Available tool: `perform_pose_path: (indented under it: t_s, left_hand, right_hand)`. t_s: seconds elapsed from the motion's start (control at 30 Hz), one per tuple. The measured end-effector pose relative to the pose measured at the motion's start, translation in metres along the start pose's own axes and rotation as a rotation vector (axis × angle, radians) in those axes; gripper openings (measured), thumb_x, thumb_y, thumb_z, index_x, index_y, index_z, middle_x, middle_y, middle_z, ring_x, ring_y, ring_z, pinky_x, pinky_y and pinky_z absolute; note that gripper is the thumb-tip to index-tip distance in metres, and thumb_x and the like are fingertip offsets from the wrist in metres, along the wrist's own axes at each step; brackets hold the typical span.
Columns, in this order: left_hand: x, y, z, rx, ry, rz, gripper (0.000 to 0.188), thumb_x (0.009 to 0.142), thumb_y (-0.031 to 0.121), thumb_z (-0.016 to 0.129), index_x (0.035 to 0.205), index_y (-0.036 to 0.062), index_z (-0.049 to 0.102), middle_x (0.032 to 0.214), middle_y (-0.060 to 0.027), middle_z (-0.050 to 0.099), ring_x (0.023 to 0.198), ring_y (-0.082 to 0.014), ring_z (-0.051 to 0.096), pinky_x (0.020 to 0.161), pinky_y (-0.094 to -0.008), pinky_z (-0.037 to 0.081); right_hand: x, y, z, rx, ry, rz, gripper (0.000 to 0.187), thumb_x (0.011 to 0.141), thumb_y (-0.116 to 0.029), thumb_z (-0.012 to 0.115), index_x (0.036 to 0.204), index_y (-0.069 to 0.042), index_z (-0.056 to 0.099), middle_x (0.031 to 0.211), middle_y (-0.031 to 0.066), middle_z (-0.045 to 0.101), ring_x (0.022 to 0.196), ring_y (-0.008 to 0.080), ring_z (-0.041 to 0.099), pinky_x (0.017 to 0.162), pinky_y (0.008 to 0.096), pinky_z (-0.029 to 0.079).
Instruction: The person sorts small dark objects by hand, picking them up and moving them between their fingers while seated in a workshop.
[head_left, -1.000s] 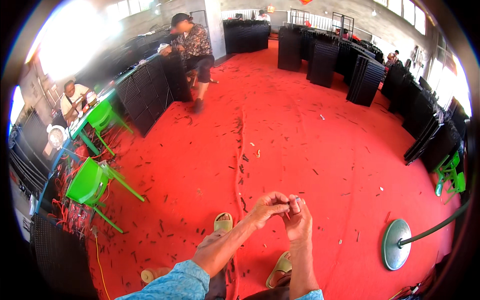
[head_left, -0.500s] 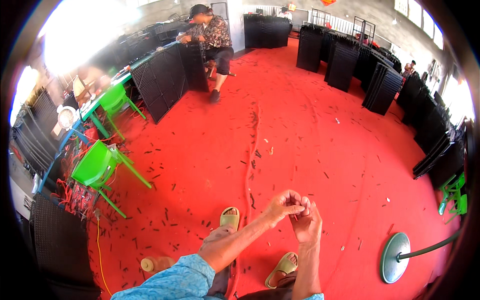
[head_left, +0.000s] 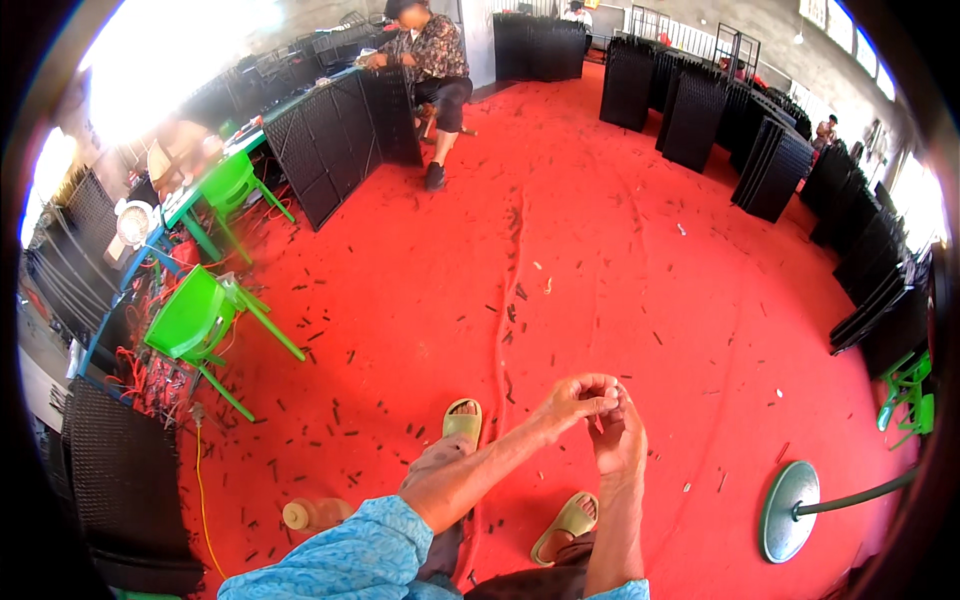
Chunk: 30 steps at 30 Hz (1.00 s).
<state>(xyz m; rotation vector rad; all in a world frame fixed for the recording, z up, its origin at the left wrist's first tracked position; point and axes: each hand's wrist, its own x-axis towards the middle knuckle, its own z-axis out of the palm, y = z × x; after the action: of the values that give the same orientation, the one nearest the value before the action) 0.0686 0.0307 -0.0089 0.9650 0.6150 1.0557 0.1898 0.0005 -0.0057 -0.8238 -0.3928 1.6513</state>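
Observation:
My left hand [head_left: 572,405] and my right hand [head_left: 618,436] meet in front of me above the red floor covering. Thumb and fingers of the left are pinched together, tips pressed against those of the right. The right hand's fingers curl inward, palm partly showing. Anything between the fingertips is too small or too hidden to name. Blue patterned sleeves [head_left: 345,552] cover my upper arms. Below, my feet stand apart in green sandals [head_left: 570,527].
Small dark strips litter the red floor [head_left: 600,300]. At left are a green chair [head_left: 190,318], a tipped bottle [head_left: 318,515] and a yellow cord [head_left: 204,520]. Right: a round green stand base [head_left: 788,512] and stacked black panels [head_left: 775,168]. A seated person [head_left: 435,60] works behind panels.
The view has tilted down slightly, so the far room sits higher. My hands stay together; the left fingers have shifted a little against the right fingertips.

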Motion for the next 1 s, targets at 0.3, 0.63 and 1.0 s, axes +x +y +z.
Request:
perform_pose_path:
  t_s: [0.3, 0.63, 1.0]
  left_hand:
    - [-0.001, -0.001, -0.004, 0.045, -0.087, -0.084, 0.037, 0.080, 0.009, 0.060, 0.114, 0.0014, 0.048, 0.098, -0.0038, 0.054, 0.089, -0.0148, 0.055, 0.070, -0.0296, 0.050]
    - [-0.003, -0.001, -0.004, 0.006, -0.100, -0.100, 0.040, 0.079, 0.008, 0.062, 0.116, -0.0005, 0.048, 0.099, -0.0039, 0.055, 0.093, -0.0146, 0.054, 0.072, -0.0297, 0.049]
    - [0.000, 0.012, -0.004, -0.077, 0.202, -0.119, 0.026, 0.078, 0.009, 0.062, 0.103, 0.0088, 0.057, 0.083, 0.0032, 0.059, 0.073, -0.0050, 0.052, 0.059, -0.0174, 0.040]
  right_hand:
    - [-0.001, 0.003, -0.004, -0.034, 0.025, -0.041, 0.035, 0.084, -0.026, 0.052, 0.114, -0.009, 0.049, 0.100, -0.0010, 0.054, 0.093, 0.0111, 0.047, 0.078, 0.0270, 0.034]
    - [-0.001, 0.008, -0.005, -0.087, 0.037, -0.073, 0.034, 0.085, -0.027, 0.053, 0.114, -0.011, 0.050, 0.097, -0.0012, 0.055, 0.089, 0.0097, 0.047, 0.076, 0.0276, 0.032]
    - [-0.010, 0.000, 0.011, -0.024, 0.142, -0.075, 0.037, 0.086, -0.028, 0.051, 0.120, -0.013, 0.046, 0.113, 0.0008, 0.053, 0.104, 0.0151, 0.048, 0.084, 0.0321, 0.032]
